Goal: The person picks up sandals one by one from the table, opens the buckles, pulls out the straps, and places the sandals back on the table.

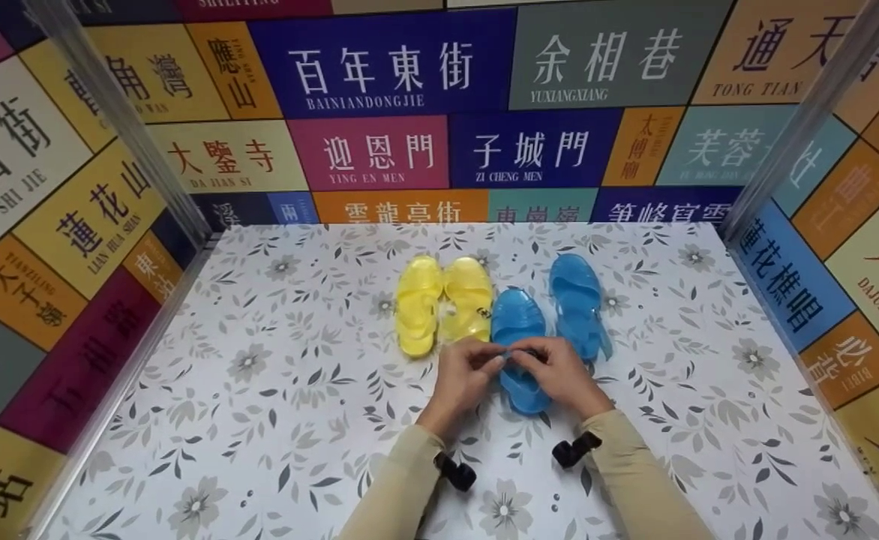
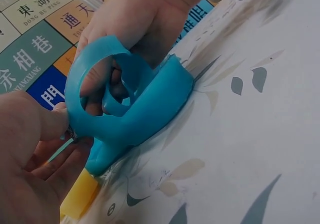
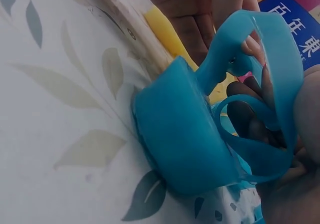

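At the left of the group, the yellow sandals [image 1: 418, 281] stand side by side on the table [image 1: 297, 420], toes pointing away from the person; nothing holds them. Just right of them comes the left hand [image 1: 463, 375], its thumb and fingers pinching the strap [image 2: 75, 79] close to a small dark fitting, probably the buckle [image 2: 72, 134], though it is too small to read clearly. Between the two hands, and partly hidden by them, lies the near blue sandal [image 1: 518, 315], just beside the right-hand yellow one, toe away and heel [image 3: 185, 134] toward the person, with the strap looping above the heel. The right hand [image 1: 559, 371] meets the left over it; its fingers are curled at the strap and seem to pinch it, but exactly which part they grip is hidden. Farther right, a little apart, the far blue sandal [image 1: 578, 300] rests untouched, a narrow blue piece sticking out at its outer side. The step in hand looks to be work on the near one's strap; whether it is being fastened or undone, I cannot tell. The next move would call for the left fingers to steady the fitting while the right ones guide the strap's end, with light, precise fingertip pressure and without dragging the sandal.
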Demonstrator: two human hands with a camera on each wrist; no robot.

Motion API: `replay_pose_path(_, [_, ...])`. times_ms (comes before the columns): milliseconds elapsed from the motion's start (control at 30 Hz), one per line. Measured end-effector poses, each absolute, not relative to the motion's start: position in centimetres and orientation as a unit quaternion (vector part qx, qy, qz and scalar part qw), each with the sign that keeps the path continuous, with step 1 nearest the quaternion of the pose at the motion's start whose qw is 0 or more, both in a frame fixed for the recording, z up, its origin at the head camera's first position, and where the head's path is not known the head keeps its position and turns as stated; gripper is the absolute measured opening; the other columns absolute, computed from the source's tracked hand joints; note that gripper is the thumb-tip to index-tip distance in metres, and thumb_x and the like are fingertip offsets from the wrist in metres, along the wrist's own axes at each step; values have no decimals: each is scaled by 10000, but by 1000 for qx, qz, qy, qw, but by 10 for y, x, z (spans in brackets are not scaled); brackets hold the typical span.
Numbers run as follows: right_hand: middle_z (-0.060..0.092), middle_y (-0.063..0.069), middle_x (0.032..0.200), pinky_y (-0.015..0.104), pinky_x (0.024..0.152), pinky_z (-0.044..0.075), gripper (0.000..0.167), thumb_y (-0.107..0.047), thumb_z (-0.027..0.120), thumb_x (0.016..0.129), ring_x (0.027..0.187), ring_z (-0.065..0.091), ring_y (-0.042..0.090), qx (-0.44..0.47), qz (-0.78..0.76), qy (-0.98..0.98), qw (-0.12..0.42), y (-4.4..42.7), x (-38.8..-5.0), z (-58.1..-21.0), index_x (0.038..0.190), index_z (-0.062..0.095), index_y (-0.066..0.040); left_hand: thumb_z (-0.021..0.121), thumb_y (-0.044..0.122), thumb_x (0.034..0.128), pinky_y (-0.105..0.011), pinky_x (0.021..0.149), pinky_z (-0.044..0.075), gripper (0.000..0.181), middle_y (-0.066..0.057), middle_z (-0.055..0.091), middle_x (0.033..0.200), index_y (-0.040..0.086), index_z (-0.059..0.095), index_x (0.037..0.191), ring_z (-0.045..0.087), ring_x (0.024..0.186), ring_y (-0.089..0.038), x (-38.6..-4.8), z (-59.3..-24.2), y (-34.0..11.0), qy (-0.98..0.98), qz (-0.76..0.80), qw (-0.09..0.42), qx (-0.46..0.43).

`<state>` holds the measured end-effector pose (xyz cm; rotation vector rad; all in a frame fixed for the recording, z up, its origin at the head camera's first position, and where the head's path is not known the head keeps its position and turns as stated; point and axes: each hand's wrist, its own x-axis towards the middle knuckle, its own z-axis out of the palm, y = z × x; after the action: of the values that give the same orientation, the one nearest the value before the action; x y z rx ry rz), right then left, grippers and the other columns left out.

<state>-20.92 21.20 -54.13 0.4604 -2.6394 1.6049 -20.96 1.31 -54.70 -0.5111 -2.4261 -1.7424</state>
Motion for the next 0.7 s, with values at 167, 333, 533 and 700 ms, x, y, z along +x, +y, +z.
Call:
replay_pose_path(167, [786,18,1094,259,848,563,147,-144,689,1028,994,712,172,144,511,-847,14,213,-208,-540,1113,806,-114,757,22,928,-269,792,599,165,-32,777,972,68,824,1072,717,863,-96,-210,-547,13,-799,-576,55,-164])
replay_pose_path(333, [770,39,1163,250,844,555,210,-146,711,1015,1009,697,180,154,524,-838,13,211,-209,-538,1208,773,-93,763,12,925,-267,793,603,167,-70,784,981,39,817,1081,735,872,-134,-210,-545,16,-798,-577,58,-166])
replay_pose_path(533, [733,63,1294,296,923,555,330,-167,722,1009,1127,680,230,155,518,-841,3,209,-208,-536,1330,725,-91,754,-4,924,-262,804,607,169,-88,774,986,21,813,1081,746,899,-172,-210,-544,19,-796,-577,53,-178])
replay_pose_path(700, [751,48,1264,403,1022,547,260,-184,686,1034,1205,682,253,161,510,-845,-3,208,-207,-536,1270,763,-105,761,-10,917,-244,809,602,181,-78,765,983,22,815,1086,735,900,-143,-210,-546,20,-793,-580,54,-176])
